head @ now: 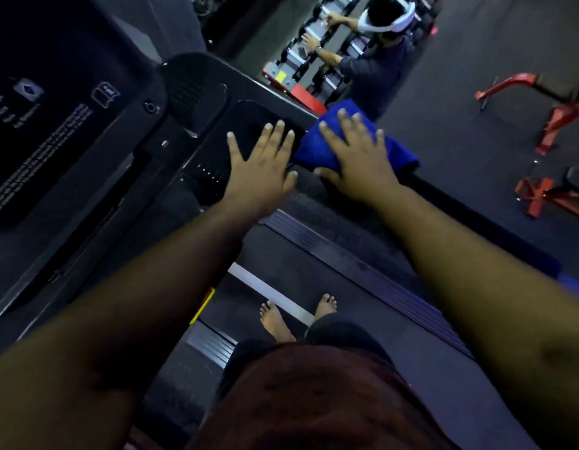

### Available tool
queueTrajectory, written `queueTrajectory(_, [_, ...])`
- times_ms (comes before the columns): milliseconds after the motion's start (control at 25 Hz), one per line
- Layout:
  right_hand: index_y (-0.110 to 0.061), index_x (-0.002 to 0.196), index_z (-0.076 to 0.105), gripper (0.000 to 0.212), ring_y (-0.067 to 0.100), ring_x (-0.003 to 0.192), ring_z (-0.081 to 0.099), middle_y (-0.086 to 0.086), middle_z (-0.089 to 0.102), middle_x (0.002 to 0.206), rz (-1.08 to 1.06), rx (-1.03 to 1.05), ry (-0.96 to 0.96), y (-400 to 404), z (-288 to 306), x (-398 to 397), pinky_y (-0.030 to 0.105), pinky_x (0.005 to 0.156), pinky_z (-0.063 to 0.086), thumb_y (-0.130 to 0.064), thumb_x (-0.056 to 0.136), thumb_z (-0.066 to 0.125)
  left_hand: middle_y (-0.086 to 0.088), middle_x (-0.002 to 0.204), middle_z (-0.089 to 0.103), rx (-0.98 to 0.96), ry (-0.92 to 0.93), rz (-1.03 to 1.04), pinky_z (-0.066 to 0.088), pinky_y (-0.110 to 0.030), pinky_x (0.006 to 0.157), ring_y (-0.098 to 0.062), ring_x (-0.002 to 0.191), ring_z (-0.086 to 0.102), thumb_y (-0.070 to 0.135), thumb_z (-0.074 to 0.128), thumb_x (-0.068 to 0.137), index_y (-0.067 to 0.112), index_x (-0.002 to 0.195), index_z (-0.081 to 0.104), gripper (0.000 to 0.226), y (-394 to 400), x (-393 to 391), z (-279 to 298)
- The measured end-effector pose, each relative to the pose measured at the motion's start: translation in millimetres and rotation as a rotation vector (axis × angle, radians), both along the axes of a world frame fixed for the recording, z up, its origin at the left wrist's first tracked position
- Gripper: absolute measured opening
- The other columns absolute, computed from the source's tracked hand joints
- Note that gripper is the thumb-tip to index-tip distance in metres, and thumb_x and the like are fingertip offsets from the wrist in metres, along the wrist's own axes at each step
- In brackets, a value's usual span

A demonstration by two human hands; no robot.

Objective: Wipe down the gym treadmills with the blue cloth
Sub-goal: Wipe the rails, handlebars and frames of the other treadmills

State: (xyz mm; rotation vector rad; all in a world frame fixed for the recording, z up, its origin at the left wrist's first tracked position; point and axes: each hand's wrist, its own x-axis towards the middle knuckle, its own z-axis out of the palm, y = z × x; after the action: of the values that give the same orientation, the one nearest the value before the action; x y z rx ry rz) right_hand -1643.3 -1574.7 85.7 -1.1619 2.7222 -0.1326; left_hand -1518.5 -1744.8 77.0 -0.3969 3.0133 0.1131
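Observation:
I stand barefoot on the treadmill belt (pixel 281 254), facing its dark console (pixel 86 151). The blue cloth (pixel 317 147) lies bunched on the console's right end, by the handrail. My right hand (pixel 356 157) presses flat on the cloth, fingers spread and straight, thumb along its near edge. My left hand (pixel 262 164) rests flat on the console tray just left of the cloth, fingers spread, holding nothing.
Another person (pixel 375 60) bends over a dumbbell rack (pixel 301 66) beyond the console. Red bench frames (pixel 554 125) stand on the dark floor to the right. A white stripe (pixel 268 293) crosses the belt near my feet.

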Motion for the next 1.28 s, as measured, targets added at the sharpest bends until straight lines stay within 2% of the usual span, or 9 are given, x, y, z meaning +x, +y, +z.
queueTrajectory(40, [-0.035,0.158,0.001,0.084,0.034,0.153,-0.002,0.008,-0.009,0.167,0.058,0.128,-0.028,-5.9,-11.0,-8.5,0.070,0.115,0.011,-0.070,0.092,0.039,-0.001,0.168,0.000,-0.012,-0.031,-0.024,-0.002,-0.074,0.112,-0.015,0.154,0.000,0.049,0.032,0.099,0.018,0.158,0.007,0.071,-1.1,-14.6,-4.2])
queueTrajectory(120, [-0.037,0.157,-0.004,0.079,0.033,0.153,-0.002,0.004,-0.010,0.167,0.115,0.160,-0.013,-17.9,-25.2,-16.1,0.070,0.113,0.013,-0.074,0.093,0.023,0.000,0.168,-0.002,0.005,-0.061,-0.053,-0.003,-0.072,0.113,-0.014,0.154,-0.002,0.046,0.031,0.101,0.017,0.158,0.002,0.071,-5.8,-39.3,-12.0])
queueTrajectory(240, [-0.039,0.157,0.003,0.063,0.032,0.152,0.012,0.001,0.001,0.168,0.131,0.080,0.046,-11.7,-26.5,-22.4,0.063,0.108,0.026,-0.055,0.102,0.029,-0.002,0.167,-0.005,0.040,-0.075,-0.098,-0.004,-0.070,0.115,-0.017,0.154,-0.005,0.048,0.034,0.098,0.018,0.158,-0.002,0.077,-7.6,-49.8,-21.8])
queueTrajectory(360, [-0.039,0.156,0.004,0.062,0.033,0.148,0.023,0.004,0.011,0.166,0.039,0.062,0.089,36.4,-35.7,-24.0,0.057,0.098,0.036,-0.047,0.103,0.034,-0.005,0.166,-0.013,-0.021,-0.102,-0.167,-0.004,-0.068,0.116,-0.020,0.153,-0.010,0.056,0.034,0.093,0.021,0.158,-0.009,0.085,-2.7,-50.0,-29.7])
queueTrajectory(600, [-0.020,0.158,-0.001,0.073,0.038,0.145,0.027,0.016,0.015,0.164,-0.044,0.188,0.096,-16.1,-31.3,-25.4,0.063,0.103,0.034,-0.052,0.101,0.034,-0.003,0.166,-0.017,0.064,-0.095,-0.181,-0.007,-0.067,0.117,-0.019,0.152,-0.017,0.060,0.040,0.087,0.020,0.157,-0.014,0.096,-8.1,-55.4,-28.4])
queueTrajectory(840, [-0.035,0.157,0.002,0.075,0.036,0.139,0.033,0.009,0.019,0.163,-0.027,0.160,0.129,56.0,-32.1,-22.7,0.059,0.093,0.040,-0.055,0.096,0.042,-0.006,0.164,-0.023,0.042,-0.105,-0.232,-0.005,-0.067,0.116,-0.022,0.151,-0.020,0.065,0.043,0.086,0.017,0.154,-0.021,0.105,-12.0,-56.3,-30.8])
queueTrajectory(1000, [-0.020,0.158,0.006,0.075,0.039,0.136,0.037,0.014,0.027,0.159,-0.109,0.224,0.097,-19.9,-35.0,-27.7,0.062,0.099,0.035,-0.051,0.099,0.042,-0.003,0.165,-0.021,0.128,-0.071,-0.230,-0.008,-0.065,0.117,-0.020,0.151,-0.019,0.064,0.038,0.086,0.014,0.154,-0.022,0.104,-15.6,-56.9,-31.5])
queueTrajectory(1080, [-0.023,0.158,0.007,0.076,0.037,0.136,0.037,0.013,0.027,0.159,-0.093,0.205,0.083,-38.0,-34.4,-26.2,0.061,0.100,0.035,-0.056,0.097,0.040,-0.002,0.165,-0.019,0.161,-0.059,-0.239,-0.011,-0.065,0.116,-0.019,0.152,-0.018,0.063,0.033,0.086,0.014,0.155,-0.020,0.100,-17.2,-54.4,-32.3])
queueTrajectory(1280, [-0.038,0.157,0.013,0.076,0.034,0.125,0.047,0.011,0.044,0.145,-0.258,0.149,0.140,78.4,-31.3,-12.7,0.053,0.093,0.037,-0.070,0.091,0.036,-0.004,0.167,-0.009,0.047,-0.003,-0.419,-0.009,-0.074,0.111,-0.018,0.153,-0.009,0.060,0.027,0.091,0.013,0.158,-0.004,0.088,0.9,-70.8,-26.7])
